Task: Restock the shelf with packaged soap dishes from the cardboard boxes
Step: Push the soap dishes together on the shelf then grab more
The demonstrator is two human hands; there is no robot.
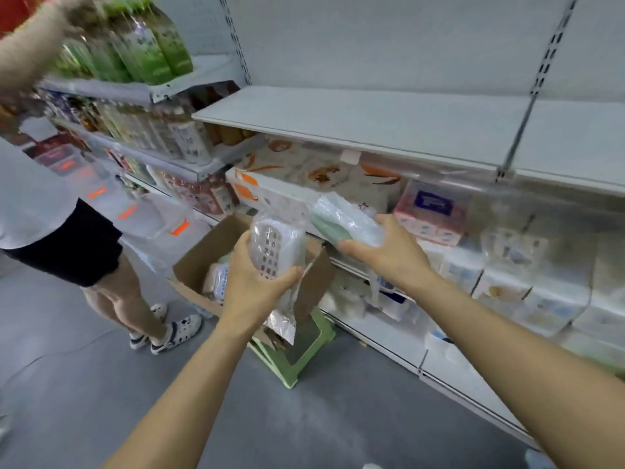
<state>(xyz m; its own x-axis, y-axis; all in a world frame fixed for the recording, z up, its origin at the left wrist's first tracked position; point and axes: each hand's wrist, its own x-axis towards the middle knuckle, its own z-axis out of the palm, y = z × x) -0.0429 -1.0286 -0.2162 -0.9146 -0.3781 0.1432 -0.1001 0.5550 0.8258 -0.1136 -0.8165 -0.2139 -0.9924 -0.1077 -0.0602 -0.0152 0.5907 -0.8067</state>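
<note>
Both forearms reach out, left hand gripping a white packaged soap dish above the cardboard box, right hand gripping a green one, while the wide shelf looks unstocked, so most restocking seemingly remains.

**Crinkled film, matt board, painted metal**

Glossy, crinkled clear plastic wraps the white soap dish and the green soap dish. The cardboard box is matt brown, rough-edged. The shelf looks smooth painted metal; the stool smooth green plastic
</note>
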